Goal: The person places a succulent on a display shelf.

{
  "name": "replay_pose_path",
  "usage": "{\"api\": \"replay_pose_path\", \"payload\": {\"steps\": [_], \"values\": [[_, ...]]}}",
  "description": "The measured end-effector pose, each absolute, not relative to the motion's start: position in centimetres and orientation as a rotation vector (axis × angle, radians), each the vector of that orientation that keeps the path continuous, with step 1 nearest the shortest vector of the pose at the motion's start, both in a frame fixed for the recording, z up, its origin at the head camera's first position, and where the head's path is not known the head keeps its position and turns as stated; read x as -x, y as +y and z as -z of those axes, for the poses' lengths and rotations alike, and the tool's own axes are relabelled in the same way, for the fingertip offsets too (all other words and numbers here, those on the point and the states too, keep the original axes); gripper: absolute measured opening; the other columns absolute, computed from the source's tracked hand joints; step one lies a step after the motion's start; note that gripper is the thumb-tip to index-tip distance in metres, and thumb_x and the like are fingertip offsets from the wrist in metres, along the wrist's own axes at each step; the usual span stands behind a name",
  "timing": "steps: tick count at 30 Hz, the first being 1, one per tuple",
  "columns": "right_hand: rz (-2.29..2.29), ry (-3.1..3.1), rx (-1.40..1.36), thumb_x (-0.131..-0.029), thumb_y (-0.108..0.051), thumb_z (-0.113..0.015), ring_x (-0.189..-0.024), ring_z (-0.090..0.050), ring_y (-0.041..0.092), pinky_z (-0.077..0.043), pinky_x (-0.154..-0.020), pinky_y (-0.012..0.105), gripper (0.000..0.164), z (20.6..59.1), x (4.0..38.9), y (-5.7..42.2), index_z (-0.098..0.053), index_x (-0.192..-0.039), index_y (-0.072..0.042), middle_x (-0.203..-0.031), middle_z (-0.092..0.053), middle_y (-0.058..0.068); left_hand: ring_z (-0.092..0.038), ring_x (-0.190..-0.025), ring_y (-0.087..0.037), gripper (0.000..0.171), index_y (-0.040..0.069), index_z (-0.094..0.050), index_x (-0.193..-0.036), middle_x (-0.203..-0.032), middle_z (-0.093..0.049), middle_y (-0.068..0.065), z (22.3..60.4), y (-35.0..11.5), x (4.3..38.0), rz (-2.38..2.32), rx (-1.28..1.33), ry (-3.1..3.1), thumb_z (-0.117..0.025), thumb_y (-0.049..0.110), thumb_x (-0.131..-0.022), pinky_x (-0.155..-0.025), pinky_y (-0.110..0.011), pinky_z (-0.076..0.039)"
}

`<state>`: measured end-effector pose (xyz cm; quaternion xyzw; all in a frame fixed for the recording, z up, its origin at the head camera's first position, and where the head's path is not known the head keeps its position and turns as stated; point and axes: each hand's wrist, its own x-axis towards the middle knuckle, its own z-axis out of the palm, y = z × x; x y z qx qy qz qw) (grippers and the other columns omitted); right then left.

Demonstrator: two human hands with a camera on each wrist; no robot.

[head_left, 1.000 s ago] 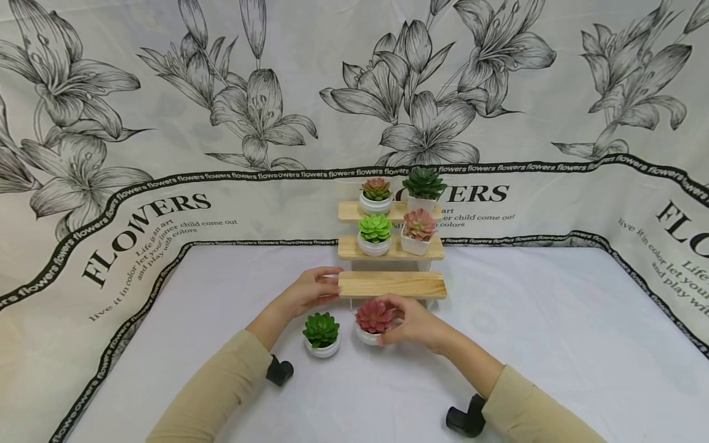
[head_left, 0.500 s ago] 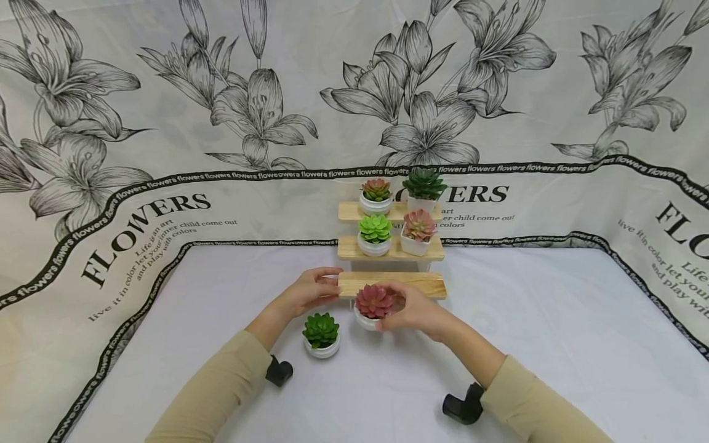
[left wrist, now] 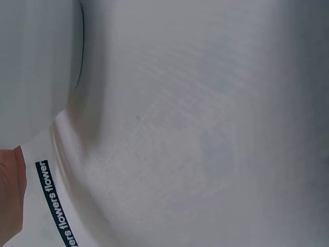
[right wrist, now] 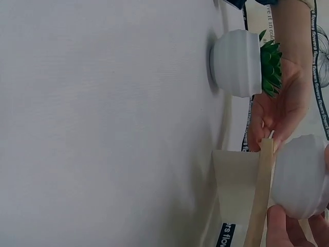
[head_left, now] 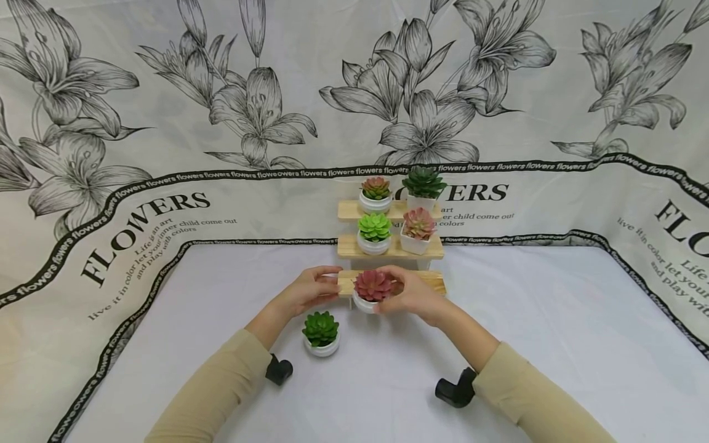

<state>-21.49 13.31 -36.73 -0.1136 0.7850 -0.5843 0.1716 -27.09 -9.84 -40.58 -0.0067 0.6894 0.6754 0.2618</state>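
My right hand (head_left: pixel 412 298) grips a red potted succulent (head_left: pixel 372 286) by its round white pot. In the right wrist view that white pot (right wrist: pixel 300 177) is upright at the front board (right wrist: pixel 261 195) of a three-step wooden plant stand (head_left: pixel 346 282); whether it touches the board is hard to tell. My left hand (head_left: pixel 309 291) holds the left end of the bottom shelf between thumb and fingers. Just in front of the left hand, a green potted succulent (head_left: pixel 321 332) stands on the table. In the left wrist view a large white surface hides most of the hand (left wrist: pixel 10 190).
On the middle shelf stand a bright green succulent (head_left: pixel 374 231) and a pink succulent (head_left: pixel 418 231). The top shelf carries a reddish-green succulent (head_left: pixel 375 194) and a dark green succulent (head_left: pixel 423 184). Behind the stand hangs a flower-printed cloth (head_left: pixel 277 209).
My right hand has raised the red succulent from the table and carried it away from me, up to the bottom shelf. My left hand has stayed at the shelf's end.
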Motion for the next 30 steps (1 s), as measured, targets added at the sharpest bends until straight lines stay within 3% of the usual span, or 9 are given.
{"api": "replay_pose_path", "payload": {"steps": [16,30], "values": [[1.663,2.314,0.196,-0.073,-0.008,-0.076,-0.1,-0.051,0.024,-0.046,-0.084,0.031,0.066,36.4,22.7,12.7,-0.046,-0.131,0.0,-0.119,-0.053,0.015,-0.056,-0.096,-0.019,0.049,0.003,-0.045,-0.136,-0.129,-0.048,-0.022,40.6,-9.9,27.1,-1.833,0.004,1.859,-0.057,-0.004,-0.089,-0.089,-0.033,-0.051],[1.706,2.305,0.141,-0.076,-0.008,-0.075,-0.108,-0.05,0.027,-0.047,-0.085,0.032,0.069,36.7,23.1,12.7,-0.042,-0.136,-0.001,-0.126,-0.05,0.017,-0.057,-0.092,-0.018,0.049,0.003,-0.045,-0.136,-0.126,-0.05,-0.021,40.8,-9.9,27.3,-1.838,0.009,1.852,-0.057,-0.004,-0.089,-0.087,-0.032,-0.052]]}}
